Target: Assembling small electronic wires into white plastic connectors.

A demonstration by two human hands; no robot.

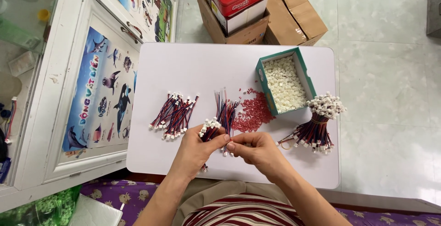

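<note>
Small wire bundle (209, 129), red, blue and black leads with white connectors on top, held upright in left hand (195, 150) near the front edge of the white tabletop (193, 65). Right hand (257, 150) pinches 1 wire end just beside it, fingertips touching.

L hand (200, 149) & R hand (257, 151) fingertips pinched together, forearms angled inward

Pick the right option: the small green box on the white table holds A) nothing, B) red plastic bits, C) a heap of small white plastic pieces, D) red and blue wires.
C: the green box is filled with small white plastic pieces, while the red bits lie loose on the white table beside it.
</note>
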